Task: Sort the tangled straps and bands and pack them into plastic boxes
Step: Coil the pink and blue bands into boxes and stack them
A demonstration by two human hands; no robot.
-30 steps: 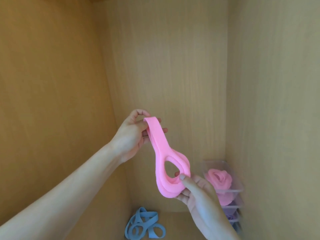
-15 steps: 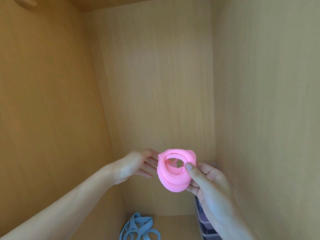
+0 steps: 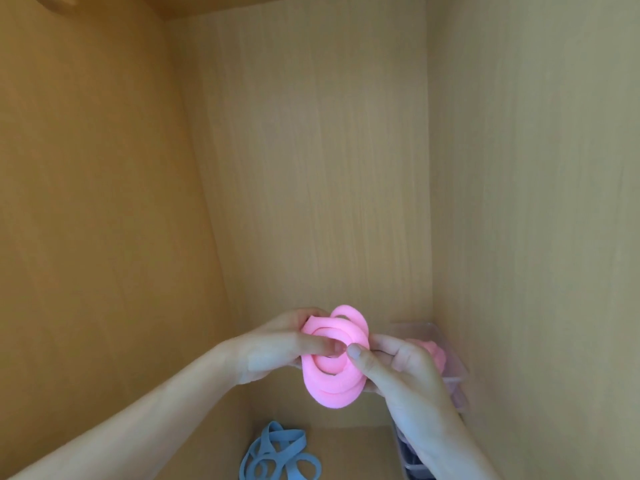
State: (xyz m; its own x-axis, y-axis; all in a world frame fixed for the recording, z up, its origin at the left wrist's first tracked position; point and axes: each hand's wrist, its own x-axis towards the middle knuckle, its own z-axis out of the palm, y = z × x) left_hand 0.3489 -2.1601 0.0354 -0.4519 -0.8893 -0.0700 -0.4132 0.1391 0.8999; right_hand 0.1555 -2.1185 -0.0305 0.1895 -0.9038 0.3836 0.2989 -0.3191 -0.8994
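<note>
Both hands pinch the coiled pink band (image 3: 333,358) up in the air: the left hand (image 3: 277,348) on one side, the right hand (image 3: 398,365) on the other. A clear plastic box (image 3: 450,358) with another pink band sits just behind the right hand. A tangled blue band (image 3: 277,455) lies below the pink band on the shelf.

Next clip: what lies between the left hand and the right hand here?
The coiled pink band, seen in the head view. The left hand and the right hand both pinch it, their thumbs nearly meeting over its centre.
</note>
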